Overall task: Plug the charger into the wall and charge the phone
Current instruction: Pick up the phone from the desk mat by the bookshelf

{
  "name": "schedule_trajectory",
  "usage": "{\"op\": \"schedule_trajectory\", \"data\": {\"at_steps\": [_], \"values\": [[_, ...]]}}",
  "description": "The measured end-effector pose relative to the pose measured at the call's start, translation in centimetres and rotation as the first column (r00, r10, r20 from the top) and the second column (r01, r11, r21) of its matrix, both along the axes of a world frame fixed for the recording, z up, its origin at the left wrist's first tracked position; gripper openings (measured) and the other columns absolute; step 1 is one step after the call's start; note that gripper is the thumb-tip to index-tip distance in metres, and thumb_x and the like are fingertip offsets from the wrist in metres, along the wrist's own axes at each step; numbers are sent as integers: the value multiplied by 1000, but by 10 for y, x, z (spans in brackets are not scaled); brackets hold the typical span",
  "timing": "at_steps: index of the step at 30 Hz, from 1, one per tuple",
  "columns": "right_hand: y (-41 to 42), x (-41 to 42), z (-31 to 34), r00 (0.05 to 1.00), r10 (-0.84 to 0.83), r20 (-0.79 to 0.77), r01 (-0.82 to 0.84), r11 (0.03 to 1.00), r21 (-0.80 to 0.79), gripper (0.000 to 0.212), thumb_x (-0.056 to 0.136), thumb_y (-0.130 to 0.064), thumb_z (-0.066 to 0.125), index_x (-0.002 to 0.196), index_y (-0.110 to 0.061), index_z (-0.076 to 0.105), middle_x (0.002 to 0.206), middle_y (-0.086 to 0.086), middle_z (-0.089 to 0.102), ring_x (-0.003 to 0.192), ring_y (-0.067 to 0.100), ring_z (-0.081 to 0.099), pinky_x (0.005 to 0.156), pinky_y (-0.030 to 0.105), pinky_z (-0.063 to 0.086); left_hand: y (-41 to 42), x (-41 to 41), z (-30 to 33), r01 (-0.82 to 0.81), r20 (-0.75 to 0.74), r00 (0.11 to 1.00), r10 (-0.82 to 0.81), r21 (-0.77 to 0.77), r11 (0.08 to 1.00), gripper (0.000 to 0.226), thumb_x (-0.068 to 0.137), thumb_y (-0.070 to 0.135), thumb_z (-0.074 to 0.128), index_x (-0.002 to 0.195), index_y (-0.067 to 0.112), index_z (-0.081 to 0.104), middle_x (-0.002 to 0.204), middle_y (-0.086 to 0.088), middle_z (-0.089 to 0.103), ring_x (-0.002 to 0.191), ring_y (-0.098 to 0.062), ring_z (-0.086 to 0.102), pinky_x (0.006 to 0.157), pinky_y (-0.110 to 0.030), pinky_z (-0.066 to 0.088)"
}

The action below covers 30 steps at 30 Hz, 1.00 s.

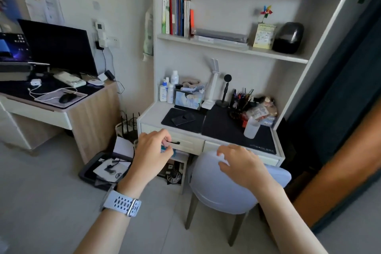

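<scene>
I see the dark, flat rectangular phone [183, 119] lying on the black mat on the pale surface [150, 116], long axis running lower-left to upper-right. My left hand [153, 151] pinches the black drawer handle [174, 142]; my right hand [240, 164] hovers spread, empty, above the round grey stool [222, 189].

Both forearms reach up from the bottom edge toward twelve o'clock. The left hand [153, 150], at about eleven o'clock from the frame's centre bottom, curls its fingers loosely, thumb near the fingertips, a pale strapped watch [121, 204] on the wrist. The right hand [241, 163], at one o'clock, hangs palm-down with fingers bent and spread.
</scene>
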State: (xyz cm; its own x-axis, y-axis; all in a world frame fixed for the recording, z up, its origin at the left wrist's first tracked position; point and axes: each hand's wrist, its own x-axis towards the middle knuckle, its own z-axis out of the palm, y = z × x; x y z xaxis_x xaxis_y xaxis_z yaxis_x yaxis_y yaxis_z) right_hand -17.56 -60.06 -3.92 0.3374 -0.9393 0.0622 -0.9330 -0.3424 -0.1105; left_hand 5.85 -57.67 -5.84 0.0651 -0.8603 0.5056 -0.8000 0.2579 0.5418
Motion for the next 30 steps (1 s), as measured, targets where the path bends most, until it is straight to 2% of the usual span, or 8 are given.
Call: {"op": "schedule_trajectory", "data": {"at_steps": [6,12,16,18,21,23,27,30], "values": [[-81,34,-9,997,-21,69,19,999,34,30,90,-24,48,119,-22,56,114,2,62,99,30,62,82,42,54,-90,34,-8,-11,5,1000,11,89,996,9,80,7,68,87,11,64,80,-1,64,84,-22,56,74,-34,44],[-162,55,-24,995,-19,103,15,999,40,36,89,-27,50,125,-25,47,111,0,62,95,29,62,75,39,51,-164,57,-27,-12,20,1000,9,125,992,8,82,7,66,90,7,64,81,-3,63,79,-16,54,76,-28,34],[-226,65,-45,993,-19,114,7,994,106,37,90,-29,51,127,-24,46,114,1,61,98,27,61,80,42,54,-221,64,-52,-9,23,1000,4,236,972,13,83,14,65,95,13,62,89,-1,62,90,-20,53,82,-35,44],[-264,69,-59,990,-13,141,-6,991,131,40,91,-29,51,130,-24,44,115,2,61,100,27,61,81,43,54,-259,69,-68,-2,4,1000,1,314,949,15,84,16,64,98,15,61,95,-3,61,93,-20,53,80,-34,44],[-325,75,-81,984,-16,176,-17,983,180,49,91,-28,53,136,-25,35,115,3,60,101,26,62,81,44,55,-323,74,-92,-16,-44,998,39,439,899,19,84,16,62,102,15,58,100,-7,60,89,-19,54,70,-29,38],[-362,76,-97,983,-23,184,-17,977,214,52,91,-27,55,137,-25,32,115,4,60,102,26,63,81,43,56,-364,72,-107,-25,-46,997,56,507,862,23,83,17,62,105,14,57,97,-8,60,89,-23,56,71,-32,41],[-426,79,-127,985,-6,175,-42,962,270,54,91,-25,56,138,-24,31,114,3,58,93,22,61,69,34,50,-434,61,-139,-49,36,999,34,614,788,36,78,22,64,110,12,51,92,-5,51,91,-28,55,68,-32,34],[-460,84,-150,991,8,133,-54,938,343,53,91,-25,57,137,-22,33,120,5,54,97,23,59,72,34,48,-466,52,-170,-52,88,996,-14,699,714,44,78,26,64,115,11,45,95,-4,45,100,-31,51,73,-33,29]]}}
